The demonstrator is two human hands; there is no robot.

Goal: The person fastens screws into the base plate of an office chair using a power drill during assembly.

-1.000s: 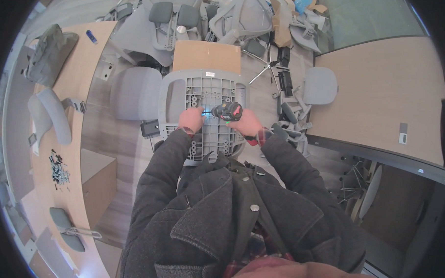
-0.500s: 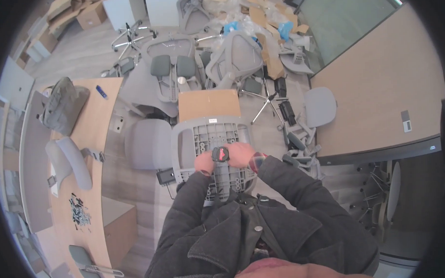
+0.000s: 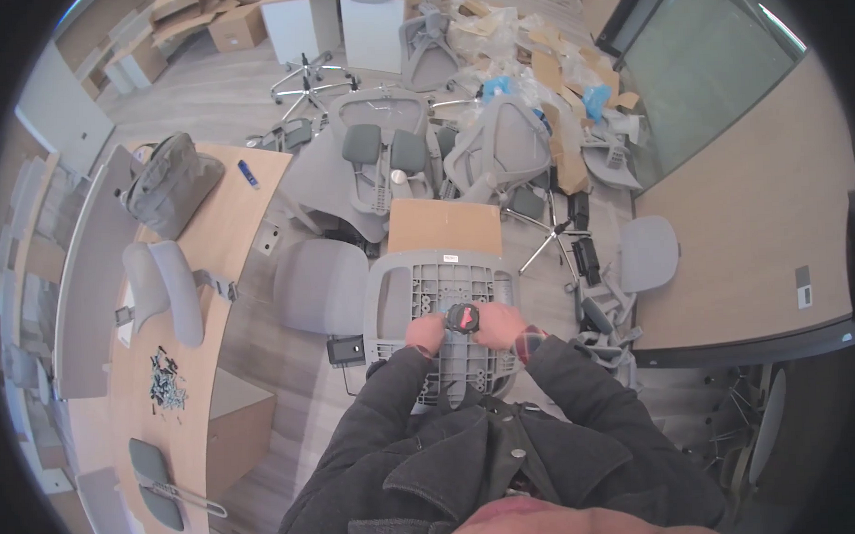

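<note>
A grey plastic chair frame [image 3: 392,339] with a ribbed centre lies in front of me, beside a brown cardboard box [image 3: 445,226]. Over its middle is a round black tool with a red mark [image 3: 463,317]. My right hand [image 3: 501,327] is closed against the tool's right side, its fingers wrapped round it. Just left of the tool, my left hand [image 3: 427,333] is closed low on the ribbed part; what its fingers hold is hidden.
To the left, a wooden desk [image 3: 233,217] bears a grey bag [image 3: 172,186], a blue object [image 3: 247,173] and a pile of screws [image 3: 168,381]. Chair parts [image 3: 499,151] and plastic wrapping lie ahead. A wooden panel [image 3: 746,228] stands right.
The whole view has shifted, so things appear farther right and slightly lower. Both hands remain at the chair frame, with the tool between them.
</note>
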